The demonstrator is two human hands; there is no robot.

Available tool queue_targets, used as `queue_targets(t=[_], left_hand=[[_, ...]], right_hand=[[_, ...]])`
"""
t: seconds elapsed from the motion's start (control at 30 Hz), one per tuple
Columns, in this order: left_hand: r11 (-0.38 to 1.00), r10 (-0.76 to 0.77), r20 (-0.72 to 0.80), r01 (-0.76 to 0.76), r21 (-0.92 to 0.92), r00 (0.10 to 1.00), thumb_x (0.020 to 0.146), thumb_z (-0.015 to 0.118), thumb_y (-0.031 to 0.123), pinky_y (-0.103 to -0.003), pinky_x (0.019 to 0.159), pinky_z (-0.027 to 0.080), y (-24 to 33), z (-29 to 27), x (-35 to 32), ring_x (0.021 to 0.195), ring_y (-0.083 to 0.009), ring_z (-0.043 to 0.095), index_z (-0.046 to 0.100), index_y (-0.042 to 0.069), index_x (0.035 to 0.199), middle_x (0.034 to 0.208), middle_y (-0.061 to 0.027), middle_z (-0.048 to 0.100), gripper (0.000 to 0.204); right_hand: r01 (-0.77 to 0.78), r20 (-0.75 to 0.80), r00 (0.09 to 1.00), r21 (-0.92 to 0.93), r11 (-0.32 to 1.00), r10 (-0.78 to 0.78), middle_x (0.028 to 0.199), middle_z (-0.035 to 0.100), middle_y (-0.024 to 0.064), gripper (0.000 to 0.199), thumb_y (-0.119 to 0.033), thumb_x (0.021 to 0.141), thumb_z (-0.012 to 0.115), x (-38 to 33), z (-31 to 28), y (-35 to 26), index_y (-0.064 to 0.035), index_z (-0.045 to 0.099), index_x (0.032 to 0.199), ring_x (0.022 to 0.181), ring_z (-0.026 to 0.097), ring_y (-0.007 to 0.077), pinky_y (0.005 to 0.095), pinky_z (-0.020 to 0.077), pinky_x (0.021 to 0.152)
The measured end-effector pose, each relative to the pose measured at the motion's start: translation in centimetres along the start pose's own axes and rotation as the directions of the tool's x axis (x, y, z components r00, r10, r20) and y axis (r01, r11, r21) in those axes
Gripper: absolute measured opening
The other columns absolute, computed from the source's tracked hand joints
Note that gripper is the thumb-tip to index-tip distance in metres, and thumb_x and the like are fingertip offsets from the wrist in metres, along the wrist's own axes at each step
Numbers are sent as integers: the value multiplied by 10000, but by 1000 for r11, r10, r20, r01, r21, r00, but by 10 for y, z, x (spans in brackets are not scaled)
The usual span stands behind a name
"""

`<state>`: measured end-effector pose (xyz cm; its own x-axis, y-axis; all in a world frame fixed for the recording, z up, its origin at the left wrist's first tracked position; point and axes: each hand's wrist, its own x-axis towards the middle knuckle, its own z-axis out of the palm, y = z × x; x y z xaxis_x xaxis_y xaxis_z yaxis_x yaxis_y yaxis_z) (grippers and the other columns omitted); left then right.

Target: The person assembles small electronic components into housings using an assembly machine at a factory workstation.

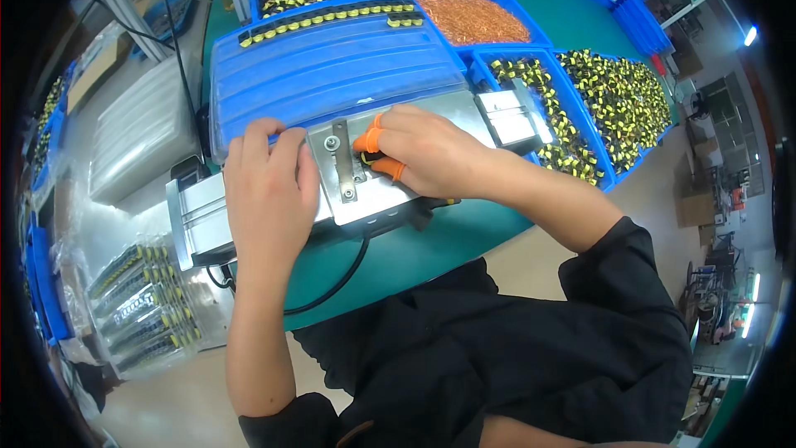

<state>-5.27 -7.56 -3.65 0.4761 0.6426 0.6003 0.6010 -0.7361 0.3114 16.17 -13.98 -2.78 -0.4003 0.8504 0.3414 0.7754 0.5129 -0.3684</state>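
Note:
A long metal bench fixture [377,206] lies crosswise before me, with a bolted lever plate [342,168] on its middle. My right hand [427,149] wears orange finger covers and pinches a small black-and-yellow part [370,158] beside that plate. My left hand [272,191] lies over the fixture's left section, its fingers bent down and the thumb close by. Its fingertips are hidden, so what they hold, if anything, does not show. Beyond both hands, an upturned blue tray [332,87] carries a row of black-and-yellow parts [323,21] along its far side.
Blue bins of black-and-yellow parts [615,104] stand to the right, with a bin of copper-coloured pieces [474,18] behind. Bagged parts [141,307] lie at the left near a stack of clear trays [145,137]. A black cable [344,278] loops below the fixture.

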Motion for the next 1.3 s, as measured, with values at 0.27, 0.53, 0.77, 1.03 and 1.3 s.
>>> queue_targets(t=[0.27, 0.53, 0.77, 1.03, 1.3], left_hand=[[1000, 16, 24, -16, 7, 1000, 823, 646, 76, -408, 804, 459, 2, 0, 0, 915, -301, 562, 670, 34, 961, 1033, -112, 597, 146], [966, 243, 226, -214, -145, 943, 804, 690, 152, -402, 833, 441, 15, -11, 2, 966, -299, 563, 683, 72, 1099, 1101, -106, 604, 306], [940, 331, 341, -339, -38, 880, 773, 736, 266, -410, 896, 403, 20, -16, 9, 1030, -298, 545, 692, 121, 1148, 1210, -86, 589, 405], [926, 358, 361, -377, -20, 861, 777, 728, 213, -424, 910, 410, 28, -17, 16, 1038, -321, 532, 702, 92, 1106, 1191, -113, 587, 352], [995, 89, 473, -60, -77, 876, 850, 693, 185, -436, 830, 415, 44, 5, 21, 887, -315, 555, 638, 20, 1041, 887, -128, 585, 258]], right_hand=[[91, 61, 994, -9, 996, -90, 912, 597, 123, 201, -38, 785, 681, 7, -2, -1, 4, 628, 975, 918, 568, 318, 397, 479, 826], [-66, -21, 998, 40, 997, 67, 983, 610, 105, 283, -135, 819, 701, 6, -28, 1, -18, 632, 1067, 987, 578, 307, 381, 474, 861], [-306, -405, 864, 48, 951, 299, 996, 675, 54, 337, -167, 876, 694, -47, -84, 69, -87, 642, 1200, 843, 618, 148, 286, 506, 772], [-770, -529, 473, 140, 622, 705, 1048, 703, 80, 319, -200, 911, 657, -152, -112, 190, -76, 653, 1205, 934, 650, 176, 312, 509, 850], [-912, -188, 410, -98, 398, 893, 1086, 698, 167, 299, -263, 880, 638, -192, -99, 216, -91, 692, 1118, 987, 666, 326, 409, 513, 873]])
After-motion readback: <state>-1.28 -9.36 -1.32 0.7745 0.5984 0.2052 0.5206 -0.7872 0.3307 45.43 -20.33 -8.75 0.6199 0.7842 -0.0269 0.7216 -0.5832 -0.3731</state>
